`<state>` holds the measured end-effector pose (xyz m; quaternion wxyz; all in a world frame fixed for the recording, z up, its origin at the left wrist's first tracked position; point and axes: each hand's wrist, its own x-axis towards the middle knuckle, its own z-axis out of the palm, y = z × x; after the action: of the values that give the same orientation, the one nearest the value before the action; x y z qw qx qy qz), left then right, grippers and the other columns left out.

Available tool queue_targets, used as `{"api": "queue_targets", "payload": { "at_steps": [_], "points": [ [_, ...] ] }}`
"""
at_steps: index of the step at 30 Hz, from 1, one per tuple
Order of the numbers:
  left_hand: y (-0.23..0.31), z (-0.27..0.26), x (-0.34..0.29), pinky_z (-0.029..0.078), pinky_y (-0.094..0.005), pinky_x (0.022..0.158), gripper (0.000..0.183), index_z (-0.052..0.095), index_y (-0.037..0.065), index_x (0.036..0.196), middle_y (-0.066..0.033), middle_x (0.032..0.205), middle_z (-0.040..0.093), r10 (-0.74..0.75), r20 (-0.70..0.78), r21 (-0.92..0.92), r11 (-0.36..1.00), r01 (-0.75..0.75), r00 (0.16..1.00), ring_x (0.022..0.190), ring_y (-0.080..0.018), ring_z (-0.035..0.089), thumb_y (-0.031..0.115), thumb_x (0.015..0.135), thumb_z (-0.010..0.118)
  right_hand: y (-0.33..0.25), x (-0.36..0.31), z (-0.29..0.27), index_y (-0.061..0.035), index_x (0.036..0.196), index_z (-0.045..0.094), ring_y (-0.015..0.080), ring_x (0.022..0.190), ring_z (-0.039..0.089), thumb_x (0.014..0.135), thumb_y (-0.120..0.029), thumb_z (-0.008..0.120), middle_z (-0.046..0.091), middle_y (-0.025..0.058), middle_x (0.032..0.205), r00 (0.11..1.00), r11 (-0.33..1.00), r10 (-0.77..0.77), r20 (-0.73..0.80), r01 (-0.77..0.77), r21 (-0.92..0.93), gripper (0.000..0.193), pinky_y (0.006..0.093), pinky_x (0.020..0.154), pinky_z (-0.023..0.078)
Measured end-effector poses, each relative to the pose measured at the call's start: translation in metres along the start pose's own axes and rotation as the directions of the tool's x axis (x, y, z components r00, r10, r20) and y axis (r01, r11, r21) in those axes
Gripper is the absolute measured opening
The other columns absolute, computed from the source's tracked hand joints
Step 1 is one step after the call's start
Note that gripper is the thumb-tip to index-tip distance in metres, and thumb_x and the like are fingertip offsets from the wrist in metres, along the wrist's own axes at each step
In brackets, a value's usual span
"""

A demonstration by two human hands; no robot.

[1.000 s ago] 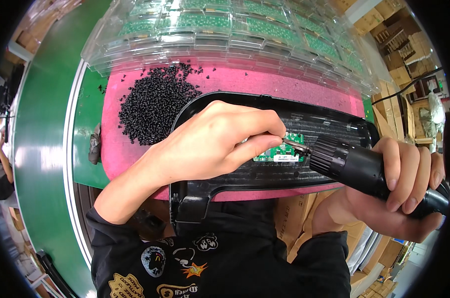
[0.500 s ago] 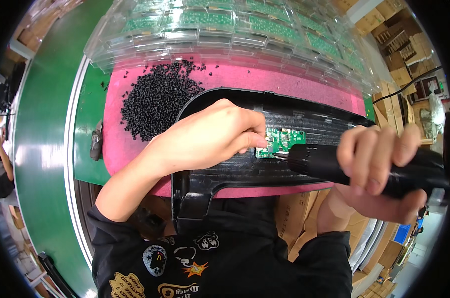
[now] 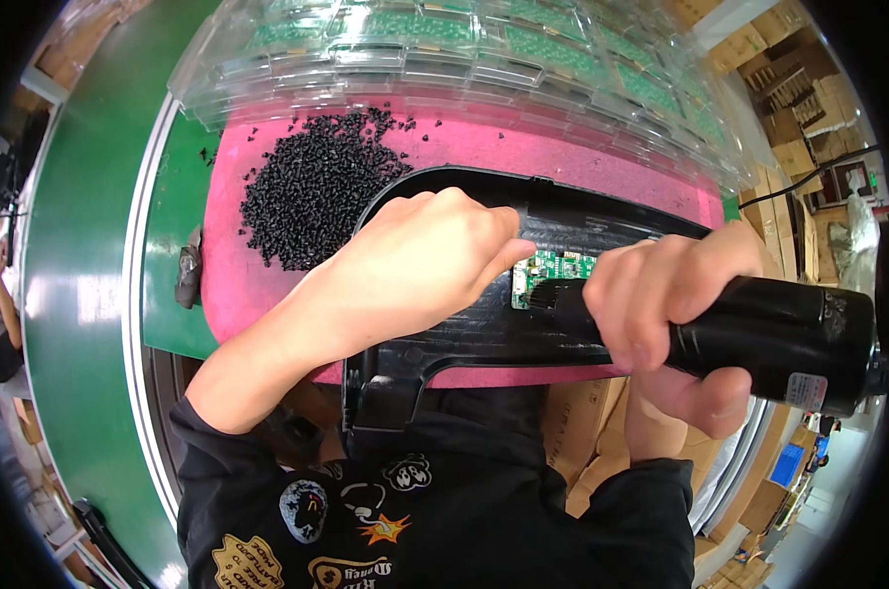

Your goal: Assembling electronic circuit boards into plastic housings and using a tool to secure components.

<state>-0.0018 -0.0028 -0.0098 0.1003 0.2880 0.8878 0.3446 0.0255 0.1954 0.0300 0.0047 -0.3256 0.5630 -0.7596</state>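
Observation:
A black curved plastic housing [image 3: 552, 339] lies hollow side up in front of me. Inside it sits a green circuit board [image 3: 569, 263], partly covered by my right hand and the tool. My right hand [image 3: 670, 294] is wrapped round a black electric screwdriver [image 3: 783, 339], its nose low over the board's near left part; the bit is hidden. My left hand [image 3: 430, 245] is closed over the housing's left part, thumb and index finger together beside the board's upper left corner. Whatever those fingers hold, if anything, does not show.
A heap of small black screws [image 3: 312, 191] lies on the pink mat [image 3: 233, 294], left of the housing. Behind stand stacked clear plastic trays [image 3: 444, 69] with green boards. A dark crumpled scrap [image 3: 189, 268] lies left of the mat. Cardboard boxes [image 3: 817, 108] stand far right.
The screwdriver has come left and its nose now covers more of the board, with its body more in view. My left fingers have lifted slightly off the board's left edge.

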Motion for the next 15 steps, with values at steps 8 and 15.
{"api": "queue_targets", "payload": {
  "at_steps": [8,15],
  "points": [
    [-0.004,0.001,-0.001,0.049,-0.0461,0.065,0.019,0.059,0.000,0.085,-0.0152,0.079,0.063,0.105,-0.086,-0.055,0.992,-0.110,0.991,0.078,-0.0383,0.063,0.015,0.082,0.072,-0.011,0.001,0.021,-0.0087,0.101,0.048,0.0092,0.049,0.046,0.081,-0.053,0.076,0.052,-0.0024,0.065,0.947,0.959,0.206,-0.248,-0.246,-0.140,0.056,0.0252,0.049,0.035],
    [0.000,0.000,0.001,0.050,-0.0431,0.065,0.020,0.065,0.000,0.091,-0.0143,0.080,0.063,0.303,0.018,-0.009,0.953,-0.303,0.953,0.078,-0.0364,0.063,0.012,0.079,0.075,-0.021,0.003,-0.001,-0.0100,0.104,0.049,0.0079,0.050,0.049,0.085,-0.048,0.072,0.056,-0.0043,0.068,0.983,0.982,-0.164,-0.087,0.171,0.082,0.048,0.0255,0.054,0.040]
  ]
}}
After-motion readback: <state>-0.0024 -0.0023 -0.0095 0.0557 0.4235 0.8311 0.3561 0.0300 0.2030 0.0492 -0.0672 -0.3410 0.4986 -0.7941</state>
